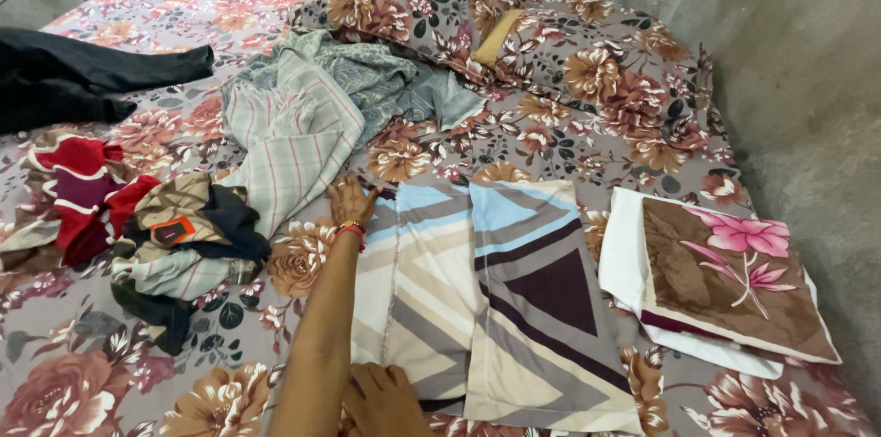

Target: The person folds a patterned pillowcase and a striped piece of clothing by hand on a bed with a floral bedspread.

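The left hand, fingers spread flat, presses the far corner of the geometric blue, beige and maroon folded cloth; the right hand pins its near edge. Cloth extends rightward from both.

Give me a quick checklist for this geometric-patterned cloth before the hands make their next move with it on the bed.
1. Patterned cloth lies flat on the bed: ok.
2. Left hand rests on its far corner: ok.
3. Right hand presses its near edge: ok.
4. Folded flower-print cloth sits apart: ok.
5. Unfolded clothes pile clear of the cloth: not ok, it touches the corner.
6. Edges aligned: cannot tell.
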